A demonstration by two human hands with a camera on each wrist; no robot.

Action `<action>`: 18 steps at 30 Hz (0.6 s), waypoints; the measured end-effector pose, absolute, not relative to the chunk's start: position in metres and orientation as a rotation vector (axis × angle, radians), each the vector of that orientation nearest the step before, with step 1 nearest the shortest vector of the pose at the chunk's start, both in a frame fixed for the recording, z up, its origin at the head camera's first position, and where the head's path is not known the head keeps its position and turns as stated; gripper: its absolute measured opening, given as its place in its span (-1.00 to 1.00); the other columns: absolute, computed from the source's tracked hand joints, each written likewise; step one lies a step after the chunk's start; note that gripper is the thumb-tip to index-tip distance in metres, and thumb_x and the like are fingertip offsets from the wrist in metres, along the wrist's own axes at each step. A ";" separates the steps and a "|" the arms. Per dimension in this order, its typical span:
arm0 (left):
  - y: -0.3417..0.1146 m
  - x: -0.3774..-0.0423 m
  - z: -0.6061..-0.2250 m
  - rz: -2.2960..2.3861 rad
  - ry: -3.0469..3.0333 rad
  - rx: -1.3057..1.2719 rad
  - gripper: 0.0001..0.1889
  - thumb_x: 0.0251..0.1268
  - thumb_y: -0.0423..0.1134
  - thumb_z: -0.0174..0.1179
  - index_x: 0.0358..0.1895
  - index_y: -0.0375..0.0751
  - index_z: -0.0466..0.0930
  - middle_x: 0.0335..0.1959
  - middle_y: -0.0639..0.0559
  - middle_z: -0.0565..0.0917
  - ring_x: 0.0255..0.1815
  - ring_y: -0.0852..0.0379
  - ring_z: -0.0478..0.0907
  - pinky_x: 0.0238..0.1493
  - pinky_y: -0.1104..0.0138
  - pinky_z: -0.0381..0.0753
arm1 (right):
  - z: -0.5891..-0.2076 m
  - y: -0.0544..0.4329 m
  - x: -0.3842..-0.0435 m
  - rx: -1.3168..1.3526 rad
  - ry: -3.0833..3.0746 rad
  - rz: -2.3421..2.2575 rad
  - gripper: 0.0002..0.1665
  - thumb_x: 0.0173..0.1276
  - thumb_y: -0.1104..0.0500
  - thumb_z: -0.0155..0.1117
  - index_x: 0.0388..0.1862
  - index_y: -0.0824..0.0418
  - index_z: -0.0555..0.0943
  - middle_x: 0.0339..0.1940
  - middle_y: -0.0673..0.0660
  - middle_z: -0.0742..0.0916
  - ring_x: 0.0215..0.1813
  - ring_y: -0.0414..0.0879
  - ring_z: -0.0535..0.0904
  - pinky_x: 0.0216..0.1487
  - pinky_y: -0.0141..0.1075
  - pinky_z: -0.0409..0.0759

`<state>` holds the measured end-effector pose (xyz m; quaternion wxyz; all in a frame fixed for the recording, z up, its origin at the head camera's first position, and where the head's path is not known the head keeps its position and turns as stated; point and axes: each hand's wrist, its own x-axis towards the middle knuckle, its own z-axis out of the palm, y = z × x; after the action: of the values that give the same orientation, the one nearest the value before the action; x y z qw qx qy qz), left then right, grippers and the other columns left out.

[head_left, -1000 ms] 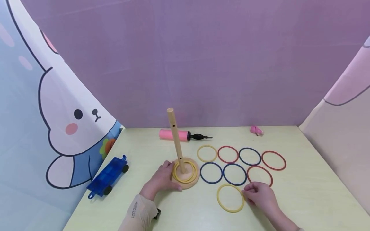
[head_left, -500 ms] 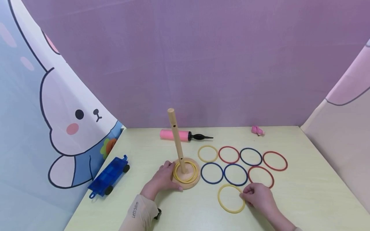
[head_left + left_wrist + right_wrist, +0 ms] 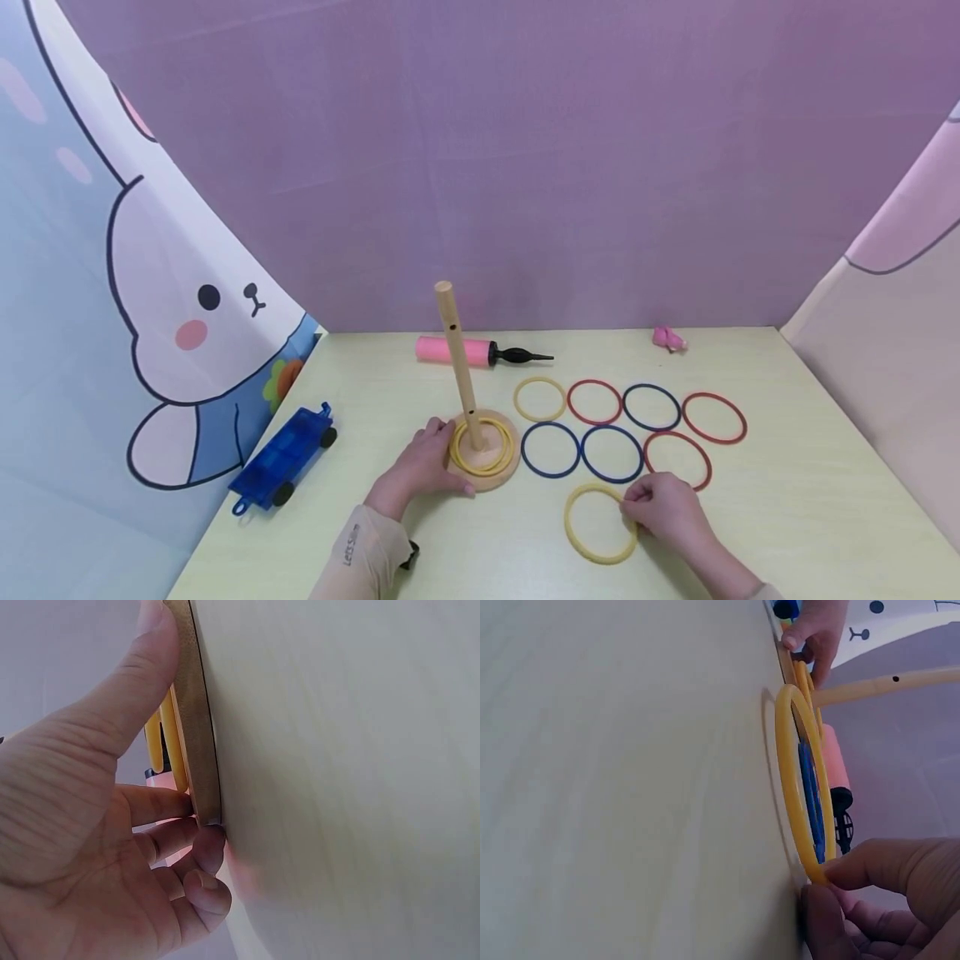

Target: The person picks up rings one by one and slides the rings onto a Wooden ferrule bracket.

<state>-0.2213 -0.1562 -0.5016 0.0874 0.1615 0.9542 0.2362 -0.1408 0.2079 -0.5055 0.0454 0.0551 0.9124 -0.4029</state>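
Note:
My left hand (image 3: pixel 423 462) grips the round wooden base (image 3: pixel 196 727) of a ring toss stand, thumb on the near edge and fingers at the far side. From the base rises a wooden post (image 3: pixel 459 358), with yellow rings (image 3: pixel 172 739) lying around its foot. To the right, my right hand (image 3: pixel 670 510) pinches the right edge of another yellow ring (image 3: pixel 786 765) between thumb and fingertips. In the right wrist view that ring stands tilted up, with its shadow on the table beside it.
Red, blue and yellow rings lie flat in two rows, among them a blue ring (image 3: pixel 522 454) and a red ring (image 3: pixel 745 425). Behind are a pink hand pump (image 3: pixel 453 350) and a small pink object (image 3: pixel 667 339). A blue toy wagon (image 3: pixel 281 458) stands at the left.
The ring in my right hand has shifted slightly toward the person and looks tilted, where it lay flat before. My left hand has stayed on the base.

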 end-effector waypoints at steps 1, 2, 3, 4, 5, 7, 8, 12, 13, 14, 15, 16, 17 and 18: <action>-0.156 -0.221 -0.502 0.702 2.842 0.480 0.23 -0.35 0.23 0.57 0.46 -0.30 0.19 0.07 -0.08 0.40 0.03 -0.02 0.36 0.16 0.02 0.45 | -0.505 0.207 -0.141 0.185 2.761 -1.261 -0.90 0.01 0.33 0.46 -0.53 0.20 0.67 -0.62 -0.01 0.64 -0.59 -0.14 0.53 -0.56 -0.34 0.52; -0.157 -0.221 -0.502 0.702 2.842 0.480 0.23 -0.35 0.23 0.57 0.46 -0.30 0.20 0.07 -0.08 0.40 0.03 -0.03 0.37 0.16 0.02 0.45 | -0.505 0.206 -0.141 0.198 2.732 -1.297 -0.91 0.02 0.33 0.46 -0.51 0.22 0.67 -0.60 0.00 0.65 -0.58 -0.13 0.54 -0.55 -0.33 0.55; -0.157 -0.221 -0.503 0.701 2.843 0.479 0.23 -0.35 0.23 0.57 0.46 -0.30 0.20 0.07 -0.08 0.40 0.03 -0.03 0.37 0.16 0.02 0.45 | -0.504 0.205 -0.141 0.206 2.702 -1.337 -0.91 0.03 0.34 0.45 -0.50 0.24 0.68 -0.58 0.01 0.66 -0.57 -0.12 0.56 -0.54 -0.32 0.58; -0.157 -0.221 -0.503 0.701 2.842 0.476 0.23 -0.35 0.22 0.58 0.46 -0.30 0.20 0.08 -0.09 0.40 0.03 -0.03 0.37 0.16 0.01 0.44 | -0.503 0.204 -0.141 0.207 2.673 -1.378 -0.91 0.04 0.35 0.45 -0.48 0.25 0.68 -0.57 0.02 0.67 -0.56 -0.11 0.58 -0.53 -0.31 0.60; -0.157 -0.221 -0.503 0.701 2.842 0.474 0.23 -0.35 0.22 0.57 0.46 -0.30 0.20 0.08 -0.09 0.40 0.04 -0.03 0.37 0.16 0.01 0.44 | -0.502 0.203 -0.141 0.202 2.643 -1.422 -0.91 0.04 0.36 0.45 -0.46 0.27 0.68 -0.55 0.03 0.68 -0.54 -0.10 0.60 -0.52 -0.30 0.62; -0.156 -0.221 -0.501 0.701 2.839 0.468 0.22 -0.35 0.22 0.57 0.46 -0.29 0.20 0.08 -0.09 0.40 0.04 -0.03 0.37 0.17 0.01 0.44 | -0.498 0.201 -0.141 0.158 2.590 -1.507 -0.90 0.06 0.36 0.45 -0.42 0.31 0.68 -0.51 0.06 0.70 -0.50 -0.09 0.62 -0.49 -0.29 0.64; -0.156 -0.221 -0.501 0.700 2.838 0.465 0.22 -0.35 0.22 0.57 0.46 -0.29 0.20 0.08 -0.09 0.40 0.04 -0.03 0.37 0.17 0.01 0.44 | -0.495 0.200 -0.141 0.127 2.560 -1.550 -0.89 0.07 0.36 0.45 -0.40 0.33 0.68 -0.49 0.08 0.71 -0.48 -0.08 0.63 -0.47 -0.29 0.65; -0.156 -0.220 -0.500 0.706 2.830 0.456 0.22 -0.33 0.22 0.57 0.47 -0.28 0.19 0.09 -0.08 0.39 0.04 -0.02 0.36 0.17 0.02 0.44 | -0.484 0.195 -0.143 0.015 2.441 -1.688 -0.86 0.13 0.34 0.43 -0.33 0.39 0.67 -0.44 0.18 0.72 -0.44 -0.04 0.64 -0.42 -0.26 0.68; -0.156 -0.220 -0.499 0.709 2.829 0.456 0.22 -0.33 0.22 0.57 0.47 -0.28 0.18 0.08 -0.08 0.39 0.04 -0.02 0.36 0.17 0.02 0.44 | -0.481 0.194 -0.143 -0.001 2.412 -1.716 -0.84 0.15 0.34 0.42 -0.31 0.41 0.67 -0.43 0.20 0.72 -0.43 -0.03 0.64 -0.41 -0.25 0.68; -0.155 -0.220 -0.499 0.711 2.828 0.455 0.22 -0.33 0.22 0.57 0.47 -0.28 0.18 0.08 -0.07 0.39 0.04 -0.02 0.36 0.17 0.02 0.44 | -0.478 0.192 -0.144 -0.014 2.393 -1.732 -0.83 0.16 0.33 0.41 -0.29 0.43 0.66 -0.42 0.22 0.72 -0.44 -0.02 0.64 -0.40 -0.24 0.68; -0.155 -0.220 -0.499 0.712 2.828 0.455 0.22 -0.33 0.22 0.57 0.47 -0.28 0.18 0.08 -0.07 0.39 0.04 -0.02 0.36 0.17 0.02 0.44 | -0.475 0.190 -0.145 -0.020 2.372 -1.750 -0.82 0.18 0.33 0.41 -0.28 0.44 0.66 -0.42 0.23 0.72 -0.44 -0.02 0.63 -0.40 -0.24 0.68; -0.155 -0.220 -0.499 0.714 2.828 0.457 0.22 -0.33 0.21 0.57 0.47 -0.29 0.18 0.08 -0.07 0.39 0.04 -0.02 0.36 0.17 0.02 0.44 | -0.472 0.188 -0.146 -0.024 2.353 -1.766 -0.81 0.19 0.32 0.40 -0.27 0.45 0.66 -0.41 0.24 0.71 -0.44 -0.02 0.63 -0.39 -0.23 0.69; -0.155 -0.220 -0.499 0.713 2.829 0.459 0.22 -0.33 0.21 0.57 0.47 -0.29 0.18 0.07 -0.07 0.39 0.03 -0.01 0.36 0.17 0.03 0.44 | -0.469 0.186 -0.147 -0.028 2.340 -1.779 -0.79 0.19 0.32 0.40 -0.26 0.45 0.65 -0.41 0.24 0.72 -0.44 -0.02 0.63 -0.38 -0.23 0.69; -0.156 -0.220 -0.499 0.711 2.830 0.459 0.22 -0.33 0.21 0.57 0.47 -0.30 0.18 0.07 -0.07 0.39 0.03 -0.01 0.35 0.17 0.03 0.44 | -0.466 0.185 -0.148 -0.035 2.330 -1.788 -0.79 0.19 0.32 0.40 -0.25 0.45 0.65 -0.40 0.25 0.72 -0.44 -0.02 0.64 -0.38 -0.23 0.69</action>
<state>-0.2199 -0.1555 -0.4992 0.0938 0.1547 0.9538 0.2398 -0.1478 0.1846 -0.4662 0.1021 -0.0118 0.7891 -0.6056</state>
